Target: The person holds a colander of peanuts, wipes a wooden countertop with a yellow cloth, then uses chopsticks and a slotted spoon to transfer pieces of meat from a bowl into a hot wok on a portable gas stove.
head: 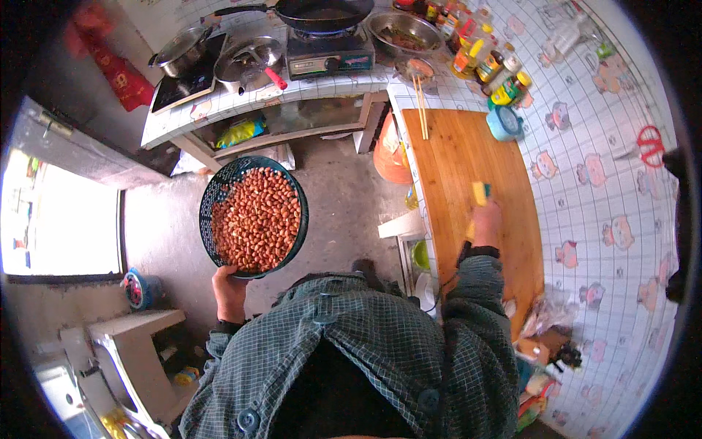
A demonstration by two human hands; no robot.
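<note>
My left hand [229,292] grips the near rim of a dark green perforated plastic basket [204,219]. Reddish-brown peanuts [258,219] fill much of the basket, which is over the floor. On the right, my right hand [487,220] holds a yellow and green sponge [481,193] at the surface of a wooden board [455,159]; the fingers are slightly blurred. A pair of wooden chopsticks [421,112] reaches over the board's far edge from a small bowl [412,70]. A light blue cup [504,123] stands at the board's far right corner.
A black frying pan [323,15] sits on a gas stove [329,54] with a blue flame showing. Beside it are a steel basin [405,34], a steel pan [249,61] and a lidded pot [184,48]. Several sauce bottles [488,68] line the wall. An orange bucket [392,156] stands below the counter.
</note>
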